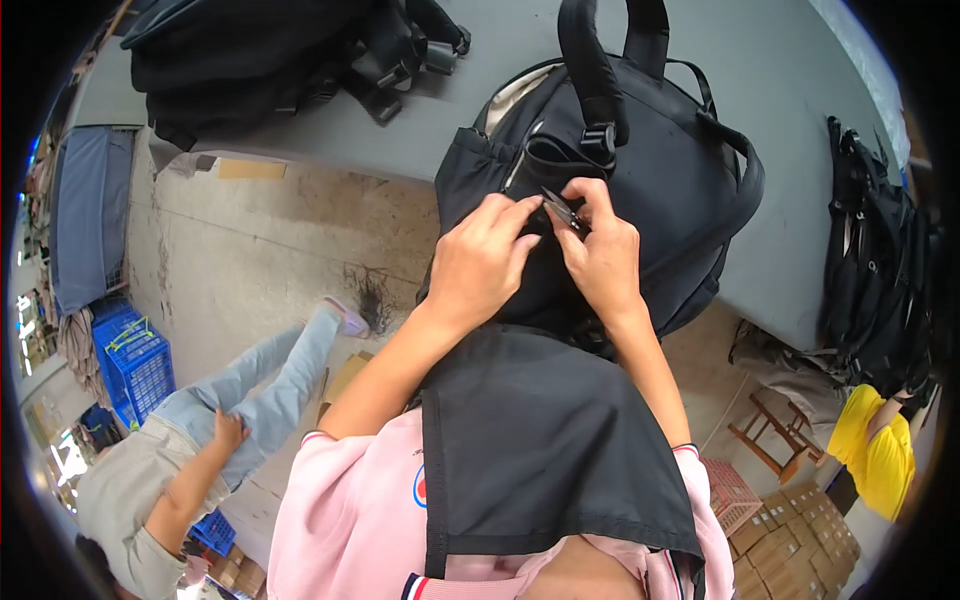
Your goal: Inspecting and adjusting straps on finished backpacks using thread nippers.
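Your right hand (pixel 610 250) clamps snips (pixel 564 209); the hold of your left hand (pixel 475 265) is unclear. A slip could nick the backpack (pixel 665 210) at the table's near edge (pixel 405 150).

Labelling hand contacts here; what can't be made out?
Head view: whether the left hand holds anything; too small between its fingers.
Head view: the grip of the dark pointed tool; covered by the right hand.
Head view: the black backpack's near edge; partly behind the black cloth.
Head view: the upper-left bag; cut off by the top edge.
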The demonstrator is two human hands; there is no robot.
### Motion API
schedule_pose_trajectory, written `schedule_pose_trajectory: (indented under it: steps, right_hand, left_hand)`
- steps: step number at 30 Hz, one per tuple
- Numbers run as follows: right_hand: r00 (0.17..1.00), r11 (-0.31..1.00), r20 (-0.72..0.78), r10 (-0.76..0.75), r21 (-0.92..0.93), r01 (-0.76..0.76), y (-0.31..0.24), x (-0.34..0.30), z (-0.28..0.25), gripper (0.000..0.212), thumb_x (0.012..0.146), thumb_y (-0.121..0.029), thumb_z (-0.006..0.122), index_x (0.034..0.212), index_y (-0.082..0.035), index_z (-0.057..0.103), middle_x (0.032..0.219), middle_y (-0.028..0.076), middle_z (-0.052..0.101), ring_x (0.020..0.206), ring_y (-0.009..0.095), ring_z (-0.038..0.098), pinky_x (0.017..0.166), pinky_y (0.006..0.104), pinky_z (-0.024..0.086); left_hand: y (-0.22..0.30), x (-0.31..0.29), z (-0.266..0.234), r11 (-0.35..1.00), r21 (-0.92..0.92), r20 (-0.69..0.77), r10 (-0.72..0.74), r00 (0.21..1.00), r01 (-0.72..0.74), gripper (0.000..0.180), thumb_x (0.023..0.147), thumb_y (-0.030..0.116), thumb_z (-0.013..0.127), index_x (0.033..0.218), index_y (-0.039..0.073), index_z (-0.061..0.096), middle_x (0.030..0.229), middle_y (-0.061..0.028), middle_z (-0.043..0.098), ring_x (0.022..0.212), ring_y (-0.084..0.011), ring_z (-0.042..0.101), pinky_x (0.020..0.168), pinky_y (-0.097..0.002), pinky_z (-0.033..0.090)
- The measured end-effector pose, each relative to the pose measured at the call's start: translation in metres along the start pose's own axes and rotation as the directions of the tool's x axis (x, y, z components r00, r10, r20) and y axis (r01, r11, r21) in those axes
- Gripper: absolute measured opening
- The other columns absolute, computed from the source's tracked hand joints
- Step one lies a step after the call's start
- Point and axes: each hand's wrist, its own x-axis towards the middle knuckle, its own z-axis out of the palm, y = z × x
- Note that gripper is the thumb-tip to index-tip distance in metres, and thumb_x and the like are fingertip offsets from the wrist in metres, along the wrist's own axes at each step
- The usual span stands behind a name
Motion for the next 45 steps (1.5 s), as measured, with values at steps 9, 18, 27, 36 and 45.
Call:
schedule_pose_trajectory:
  steps: [9,18,27,36,45]
  right_hand:
    - [0.952,0.817,0.166,0.257,0.49,-0.306,0.001,-0.007,-0.007,0.017,0.087,-0.003,0.055,0.101,-0.003,0.048,0.061,0.007,0.057,0.046,0.011,0.05,0.047,0.0266,0.041]
    - [0.957,0.853,0.183,0.225,0.439,-0.284,-0.002,-0.004,-0.01,0.031,0.082,0.002,0.059,0.113,-0.003,0.054,0.074,0.007,0.06,0.063,0.012,0.052,0.062,0.0261,0.044]
    - [0.978,0.98,-0.161,-0.131,0.129,0.152,-0.029,-0.011,-0.024,0.033,0.075,-0.001,0.069,0.105,-0.005,0.056,0.083,0.008,0.055,0.06,0.019,0.057,0.055,0.0291,0.047]
    - [0.954,0.978,-0.218,-0.207,-0.079,0.195,-0.032,-0.027,-0.036,0.035,0.069,-0.005,0.075,0.099,-0.005,0.059,0.081,0.009,0.055,0.06,0.023,0.059,0.055,0.0311,0.048]
    - [0.932,0.974,-0.305,-0.199,-0.167,0.153,-0.026,-0.044,-0.04,0.03,0.072,-0.001,0.073,0.099,-0.004,0.06,0.079,0.008,0.055,0.057,0.018,0.055,0.05,0.0278,0.047]
  left_hand:
    - [-0.006,0.018,0.002,0.995,0.031,0.062,0.093,0.994,-0.095,0.021,0.073,0.012,0.072,0.095,0.01,0.069,0.088,-0.0072,0.06,0.072,-0.026,0.063,0.063,-0.0344,0.051]
    - [-0.001,0.014,-0.024,0.035,-0.94,0.322,-0.238,0.916,0.339,0.011,0.092,0.013,0.055,0.094,0.002,0.057,0.114,-0.0155,0.06,0.096,-0.0175,0.06,0.082,-0.0311,0.052]
    - [-0.01,0.015,-0.017,-0.047,-0.916,0.391,-0.32,0.863,0.398,0.021,0.092,0.011,0.057,0.11,0.001,0.056,0.1,-0.0121,0.065,0.089,-0.0191,0.065,0.081,-0.0346,0.055]
    - [0.019,0.016,-0.008,-0.066,-0.93,0.357,-0.388,0.85,0.36,0.015,0.086,0.001,0.063,0.099,0.002,0.054,0.103,-0.0141,0.063,0.092,-0.0201,0.064,0.085,-0.0371,0.054]
    - [0.036,0.01,0.008,-0.057,-0.918,0.381,-0.389,0.838,0.392,0.016,0.085,-0.001,0.063,0.093,0.004,0.051,0.102,-0.0126,0.06,0.094,-0.0192,0.063,0.092,-0.0389,0.052]
